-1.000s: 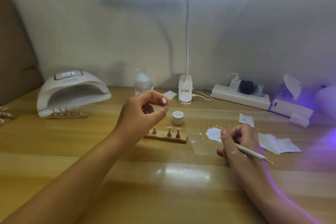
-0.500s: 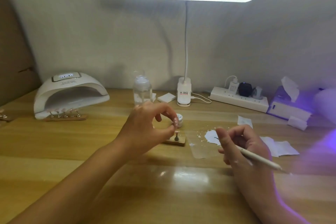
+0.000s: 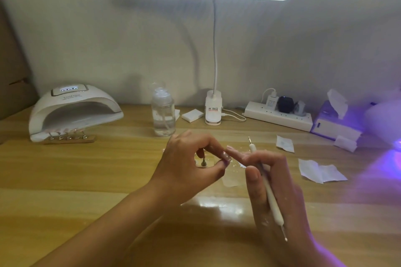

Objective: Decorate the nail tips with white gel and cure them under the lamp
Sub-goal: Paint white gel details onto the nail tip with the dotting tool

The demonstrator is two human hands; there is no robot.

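Observation:
My left hand (image 3: pixel 191 162) pinches a small pale nail tip (image 3: pixel 226 156) between thumb and forefinger, above the middle of the wooden table (image 3: pixel 86 180). My right hand (image 3: pixel 269 182) grips a white dotting pen (image 3: pixel 268 188), and its forefinger touches the nail tip. Behind my left hand one metal stand peg (image 3: pixel 203 162) shows; the rest of that wooden holder and the gel jar are hidden. The white curing lamp (image 3: pixel 73 110) stands at the back left, with a wooden strip of several nail tips (image 3: pixel 68 137) at its mouth.
A clear pump bottle (image 3: pixel 163 112) and the desk lamp's base (image 3: pixel 213 108) stand at the back centre, a power strip (image 3: pixel 280 116) and tissue box (image 3: pixel 334 121) at the back right. Paper scraps (image 3: pixel 319 171) lie right of my hands. Purple light glows at the right edge.
My left hand has come down and towards the middle with the nail tip. My right hand has risen and turned the pen upright, and its forefinger now meets the tip.

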